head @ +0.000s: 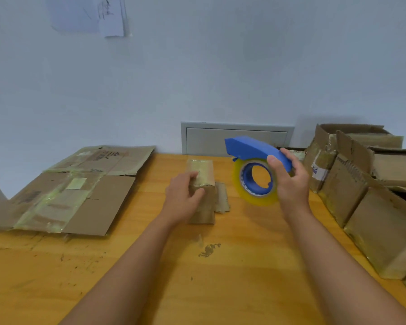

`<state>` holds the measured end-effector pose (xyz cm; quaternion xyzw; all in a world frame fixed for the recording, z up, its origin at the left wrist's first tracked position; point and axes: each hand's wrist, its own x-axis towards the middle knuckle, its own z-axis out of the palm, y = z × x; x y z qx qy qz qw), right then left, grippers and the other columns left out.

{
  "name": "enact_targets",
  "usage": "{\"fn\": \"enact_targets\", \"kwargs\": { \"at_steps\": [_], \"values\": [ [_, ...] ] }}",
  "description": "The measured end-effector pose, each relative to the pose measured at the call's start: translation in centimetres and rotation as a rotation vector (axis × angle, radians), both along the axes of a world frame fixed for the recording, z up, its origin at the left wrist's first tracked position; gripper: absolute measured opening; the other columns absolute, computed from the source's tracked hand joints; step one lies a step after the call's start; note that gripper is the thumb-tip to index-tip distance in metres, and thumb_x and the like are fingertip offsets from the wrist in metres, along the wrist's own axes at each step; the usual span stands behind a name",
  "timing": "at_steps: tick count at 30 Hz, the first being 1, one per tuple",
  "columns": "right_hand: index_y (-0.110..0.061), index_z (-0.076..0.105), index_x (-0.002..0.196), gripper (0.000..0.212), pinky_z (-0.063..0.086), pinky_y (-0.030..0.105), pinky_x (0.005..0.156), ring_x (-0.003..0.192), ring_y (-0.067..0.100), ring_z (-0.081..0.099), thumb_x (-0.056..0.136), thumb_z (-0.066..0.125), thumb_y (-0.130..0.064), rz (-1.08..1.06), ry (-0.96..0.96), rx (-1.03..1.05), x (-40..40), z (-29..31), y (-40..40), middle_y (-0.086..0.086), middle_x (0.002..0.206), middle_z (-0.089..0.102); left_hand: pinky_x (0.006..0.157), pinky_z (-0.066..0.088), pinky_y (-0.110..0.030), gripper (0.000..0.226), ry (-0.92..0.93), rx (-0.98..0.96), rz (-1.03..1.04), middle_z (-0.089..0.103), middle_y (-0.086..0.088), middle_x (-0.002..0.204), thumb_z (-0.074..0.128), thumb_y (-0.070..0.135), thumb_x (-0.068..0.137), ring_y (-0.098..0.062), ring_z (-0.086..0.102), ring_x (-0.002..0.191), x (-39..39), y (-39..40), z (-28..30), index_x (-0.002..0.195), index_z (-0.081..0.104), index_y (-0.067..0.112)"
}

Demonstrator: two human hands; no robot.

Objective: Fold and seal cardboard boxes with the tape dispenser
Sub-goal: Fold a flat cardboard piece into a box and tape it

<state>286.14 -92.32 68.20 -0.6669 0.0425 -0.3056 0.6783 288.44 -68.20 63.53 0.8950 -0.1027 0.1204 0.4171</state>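
The left hand (184, 195) lies on a small cardboard box (203, 191), its fingers (192, 175) curled over the taped top and the thumb pressed against the near side. A loose flap (222, 197) sticks out flat from the box's right edge. The right hand (291, 181) grips a blue tape dispenser (253, 148) by its handle, thumb on the near face and fingers wrapped behind, holding it raised just right of the box and apart from it; its yellowish tape roll (256, 181) hangs below the handle. The box sits mid-tabletop (244, 289), near the far edge. Flattened cardboard sheets (68, 191) cover the left side, and a row of taped boxes (366, 195) lines the right edge. Bare wood lies between these, nearer the person.
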Motion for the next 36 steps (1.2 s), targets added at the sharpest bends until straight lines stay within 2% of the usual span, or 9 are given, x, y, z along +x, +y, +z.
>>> {"fn": "enact_targets", "kwargs": {
  "at_steps": [4,8,12,16,19,22,27,30,36],
  "values": [
    [-0.026,0.064,0.123,0.032,0.054,0.030,0.084,0.100,0.010,0.065,0.092,0.069,-0.029,0.115,-0.039,0.090,-0.7,1.8,0.4,-0.006,0.114,0.065,0.104,0.045,-0.045,0.040,0.118,-0.160,-0.007,0.056,0.009,0.128,0.052,0.046,0.095,-0.013,0.051,0.119,-0.1,-0.1,1.9,0.131,0.055,0.029],
    [-0.026,0.065,0.125,0.054,0.055,0.035,0.075,0.091,0.020,0.064,0.076,0.073,-0.048,0.225,-0.036,0.144,-1.3,2.4,1.1,0.004,0.116,0.066,0.089,0.046,-0.029,0.027,0.078,-0.289,0.026,0.064,0.007,0.113,0.048,0.044,0.101,-0.012,0.057,0.109,-1.3,-0.2,4.1,0.114,0.063,0.027],
    [-0.026,0.064,0.124,0.047,0.054,0.029,0.060,0.080,0.021,0.060,0.079,0.069,-0.042,0.316,-0.048,0.163,-1.5,2.6,1.6,0.009,0.112,0.063,0.082,0.049,-0.034,0.059,0.285,-0.648,0.107,0.074,-0.003,0.093,0.036,0.060,0.099,-0.017,0.065,0.085,-1.9,-0.3,6.2,0.098,0.071,0.013],
    [-0.023,0.062,0.128,0.044,0.054,0.030,0.061,0.077,0.019,0.061,0.086,0.068,-0.036,0.368,-0.055,0.121,-1.7,2.6,2.1,0.011,0.113,0.062,0.071,0.050,-0.030,0.082,0.636,-0.892,-0.096,0.074,-0.011,0.093,0.037,0.076,0.090,-0.018,0.063,0.074,-2.4,0.3,7.6,0.103,0.072,0.003],
    [-0.023,0.062,0.127,0.044,0.055,0.030,0.062,0.076,0.019,0.062,0.085,0.066,-0.036,0.396,-0.055,0.099,-1.8,2.7,2.4,0.008,0.111,0.063,0.061,0.052,-0.022,0.042,0.693,-1.032,-0.142,0.069,-0.004,0.086,0.062,0.048,0.092,-0.011,0.062,0.068,-2.6,0.6,8.0,0.098,0.071,0.008],
    [-0.024,0.063,0.126,0.045,0.054,0.030,0.062,0.073,0.019,0.061,0.083,0.064,-0.036,0.404,-0.052,0.085,-1.8,2.7,2.4,0.004,0.108,0.064,0.055,0.051,-0.018,0.011,0.641,-1.153,-0.125,0.061,0.000,0.075,0.064,0.021,0.093,-0.008,0.056,0.062,-2.4,1.0,8.1,0.092,0.066,0.010],
    [-0.030,0.064,0.122,0.055,0.055,0.028,0.062,0.073,0.018,0.063,0.071,0.071,-0.048,0.437,-0.033,0.010,-1.9,2.5,2.2,-0.003,0.106,0.064,0.061,0.051,-0.022,0.014,0.597,-1.066,-0.087,0.061,-0.001,0.076,0.068,0.024,0.092,-0.012,0.056,0.067,-2.3,1.7,8.3,0.093,0.064,0.012],
    [-0.033,0.064,0.120,0.046,0.055,0.026,0.064,0.080,0.017,0.065,0.075,0.072,-0.041,0.463,-0.034,-0.062,-2.0,2.7,1.9,-0.006,0.109,0.064,0.069,0.051,-0.024,0.013,0.528,-0.917,-0.054,0.063,0.000,0.081,0.067,0.023,0.093,-0.011,0.057,0.073,-2.1,2.0,8.0,0.098,0.064,0.011],
    [-0.042,0.067,0.118,0.056,0.054,0.021,0.080,0.102,0.009,0.065,0.064,0.076,-0.053,0.527,-0.002,-0.329,-1.7,4.1,-0.6,-0.009,0.120,0.065,0.062,0.047,-0.023,0.014,0.429,-0.744,0.046,0.059,-0.003,0.074,0.066,0.019,0.094,-0.009,0.048,0.062,-1.9,3.5,7.5,0.084,0.062,0.010]
  ]
}}
